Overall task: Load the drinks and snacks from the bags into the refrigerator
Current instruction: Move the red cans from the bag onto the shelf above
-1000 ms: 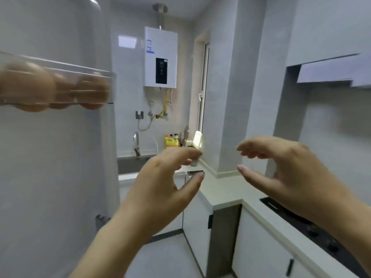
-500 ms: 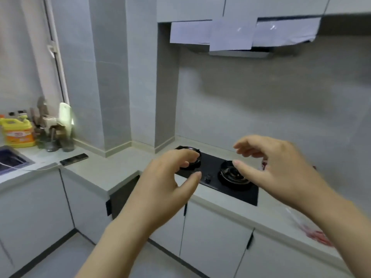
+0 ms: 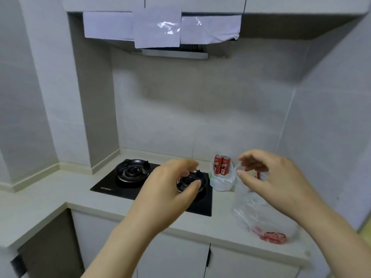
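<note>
- The left hand [image 3: 170, 189] hovers over the gas hob [image 3: 112, 185], fingers loosely curved, holding nothing, and it hides part of the right burner.
- The right hand [image 3: 271, 177] hangs half open and empty in front of a clear bag [image 3: 249, 205]; I cannot tell whether its fingertips touch the bag.
- Two red cans [image 3: 220, 165] stand upright in a white bag [image 3: 221, 182] on the desk [image 3: 50, 197], just right of the hob.
- Paper sheets [image 3: 158, 27] cover the range hood above.
</note>
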Tool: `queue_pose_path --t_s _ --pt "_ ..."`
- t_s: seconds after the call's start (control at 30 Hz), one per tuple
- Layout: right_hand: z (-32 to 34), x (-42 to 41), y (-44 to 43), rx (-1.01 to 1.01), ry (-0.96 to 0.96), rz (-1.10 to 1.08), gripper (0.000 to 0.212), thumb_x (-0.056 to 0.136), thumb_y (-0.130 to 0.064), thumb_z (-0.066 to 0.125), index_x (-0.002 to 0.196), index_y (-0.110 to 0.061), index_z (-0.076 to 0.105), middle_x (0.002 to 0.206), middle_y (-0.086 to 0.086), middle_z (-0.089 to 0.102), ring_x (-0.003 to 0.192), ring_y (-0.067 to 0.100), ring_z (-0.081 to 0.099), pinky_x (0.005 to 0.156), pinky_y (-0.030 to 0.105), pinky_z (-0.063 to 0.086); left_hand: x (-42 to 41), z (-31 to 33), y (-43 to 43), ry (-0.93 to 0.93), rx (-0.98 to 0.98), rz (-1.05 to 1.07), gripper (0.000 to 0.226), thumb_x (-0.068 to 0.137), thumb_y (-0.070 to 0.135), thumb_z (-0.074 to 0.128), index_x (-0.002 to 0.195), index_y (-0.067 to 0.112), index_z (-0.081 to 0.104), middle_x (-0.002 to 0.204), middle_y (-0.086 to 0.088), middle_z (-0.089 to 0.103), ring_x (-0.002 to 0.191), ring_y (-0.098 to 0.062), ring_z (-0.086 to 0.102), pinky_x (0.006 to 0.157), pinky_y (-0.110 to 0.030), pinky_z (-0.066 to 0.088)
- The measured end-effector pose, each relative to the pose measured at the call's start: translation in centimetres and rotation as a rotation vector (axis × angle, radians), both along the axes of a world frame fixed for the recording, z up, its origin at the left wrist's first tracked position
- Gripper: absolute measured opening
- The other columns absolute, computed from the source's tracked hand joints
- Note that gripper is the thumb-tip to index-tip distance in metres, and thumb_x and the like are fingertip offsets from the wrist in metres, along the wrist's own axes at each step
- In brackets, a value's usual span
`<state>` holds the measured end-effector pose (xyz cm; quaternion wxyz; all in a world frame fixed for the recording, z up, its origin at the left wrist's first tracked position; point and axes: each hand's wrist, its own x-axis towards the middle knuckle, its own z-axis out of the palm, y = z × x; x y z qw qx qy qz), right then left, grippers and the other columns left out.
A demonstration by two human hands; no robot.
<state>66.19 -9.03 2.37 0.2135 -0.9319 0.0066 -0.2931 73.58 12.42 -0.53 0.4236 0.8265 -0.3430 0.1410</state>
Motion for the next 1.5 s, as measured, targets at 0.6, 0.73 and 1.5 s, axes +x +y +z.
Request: queue_pose_path --t_s 0.6,0.73,1.5 --pt "-3.6 14.9 -14.8 0.158 0.033 -0.098 0.021 0.078 -0.023 0.072 0.089 -0.037 0.061 0.083 -0.022 0.064 0.083 -0.004 0.062 0.081 0.020 0.051 15.8 -1.3 -16.4 0.054 -0.023 -0.135 0.031 0.089 0.030 0.061 0.120 0.035 0.059 0.112 0.026 0.060 0.105 0.013 0.052 0.087 -0.004 0.042" --pt "-4.2 20.5 -16.7 0.135 0.050 -0.127 0.022 0.078 -0.022 0.070 0.088 -0.039 0.059 0.083 -0.023 0.063 0.082 -0.005 0.060 0.079 0.016 0.050 22.3 -1.9 -18.8 0.073 -0.050 -0.156 0.030 0.089 0.028 0.061 0.118 0.035 0.059 0.111 0.023 0.061 0.103 0.012 0.053 0.089 -0.009 0.045" --pt "-11.5 40.2 -34.9 0.221 0.335 -0.216 0.028 0.078 -0.023 0.069 0.104 -0.029 0.062 0.099 -0.019 0.062 0.095 -0.002 0.058 0.091 0.024 0.049 42.7 -7.2 -35.5 0.171 0.135 -0.151 0.027 0.088 0.028 0.060 0.112 0.041 0.057 0.108 0.029 0.054 0.097 0.017 0.049 0.082 -0.006 0.043"
